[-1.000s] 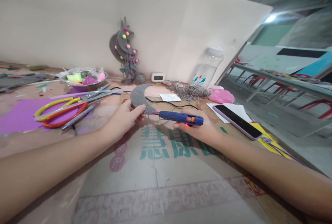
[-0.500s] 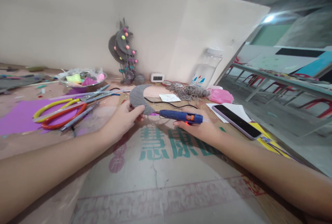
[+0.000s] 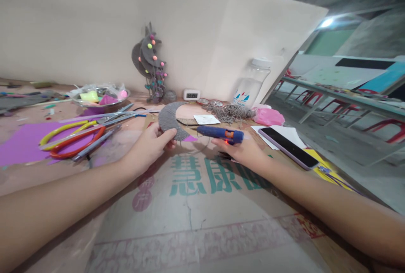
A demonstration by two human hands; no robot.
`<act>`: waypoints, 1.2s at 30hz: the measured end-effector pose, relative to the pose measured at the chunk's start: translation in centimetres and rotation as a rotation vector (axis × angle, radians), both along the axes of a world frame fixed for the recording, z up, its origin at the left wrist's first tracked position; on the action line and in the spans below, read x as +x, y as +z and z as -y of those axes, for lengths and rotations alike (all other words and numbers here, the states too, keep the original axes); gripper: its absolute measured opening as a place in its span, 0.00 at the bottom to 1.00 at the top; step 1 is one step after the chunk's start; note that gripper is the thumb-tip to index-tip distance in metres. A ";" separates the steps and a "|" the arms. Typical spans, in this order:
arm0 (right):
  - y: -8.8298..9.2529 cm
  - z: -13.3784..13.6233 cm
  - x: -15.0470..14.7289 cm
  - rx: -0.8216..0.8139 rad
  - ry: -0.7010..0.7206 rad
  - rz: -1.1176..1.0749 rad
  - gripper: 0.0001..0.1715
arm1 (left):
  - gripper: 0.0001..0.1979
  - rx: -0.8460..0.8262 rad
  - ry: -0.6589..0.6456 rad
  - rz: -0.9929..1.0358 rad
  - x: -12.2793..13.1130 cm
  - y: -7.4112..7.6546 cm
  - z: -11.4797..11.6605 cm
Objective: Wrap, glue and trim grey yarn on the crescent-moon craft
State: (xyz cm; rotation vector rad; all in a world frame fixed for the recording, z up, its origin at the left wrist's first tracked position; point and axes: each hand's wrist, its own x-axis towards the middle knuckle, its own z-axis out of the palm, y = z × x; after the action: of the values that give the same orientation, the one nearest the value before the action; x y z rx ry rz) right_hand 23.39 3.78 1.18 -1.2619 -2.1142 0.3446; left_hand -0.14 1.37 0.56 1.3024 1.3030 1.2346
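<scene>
At the centre of the bench (image 3: pixel 190 218) (covered by flattened cardboard with green print), the left hand (image 3: pixel 151 145) holds a grey yarn-wrapped crescent (image 3: pixel 169 117). The fingers (image 3: pixel 169 134) pinch the crescent's lower edge, and the piece stands tilted at 12 o'clock from the hand. The lower tip of the crescent points toward 3 o'clock.

The right hand (image 3: pixel 245 152) lies at 3 o'clock from the left hand, well apart from it. Its fingers are closed around the grip of a blue hot glue gun (image 3: pixel 220 133). The gun is held roughly level, with the nozzle aimed toward 9 o'clock, just beside the lower tip of the crescent. Contact between nozzle and yarn cannot be determined.

Surrounding items:
- Scissors (image 3: pixel 72 136) with yellow and red handles, at 9 o'clock from the left hand, lying on a purple sheet (image 3: pixel 19 144).
- Smartphone (image 3: pixel 289 141), screen up, at 3 o'clock from the glue gun.
- Loose grey yarn (image 3: pixel 230 112), at 12 o'clock from the right hand.
- Digital clock (image 3: pixel 191 94) and finished crescent ornaments (image 3: pixel 148 60), against the wall at 12 o'clock.
</scene>
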 end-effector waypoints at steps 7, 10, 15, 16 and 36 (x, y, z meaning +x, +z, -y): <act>0.8 -3.9 2.2 -0.043 -0.156 -0.043 0.22 | 0.08 -0.019 -0.017 0.021 0.1 0.0 0.0; -0.1 -6.0 3.5 -0.052 -0.259 -0.026 0.23 | 0.07 -0.025 -0.020 0.012 0.2 0.1 0.0; -1.6 -8.3 4.9 -0.032 -0.311 -0.088 0.26 | 0.08 -0.011 -0.068 0.027 0.1 -0.3 -0.2; -1.6 -8.5 5.0 0.011 -0.324 -0.143 0.28 | 0.08 -0.003 -0.075 0.031 0.0 -0.3 -0.2; -0.8 1.6 -3.2 0.178 0.496 0.335 0.09 | 0.08 0.062 -0.097 -0.020 0.3 0.1 0.0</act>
State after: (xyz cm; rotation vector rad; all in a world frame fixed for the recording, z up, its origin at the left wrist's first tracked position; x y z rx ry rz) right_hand 20.20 2.17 0.36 -0.7176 -2.6734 0.1505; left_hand 0.12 1.41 0.71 1.4085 1.2099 1.2049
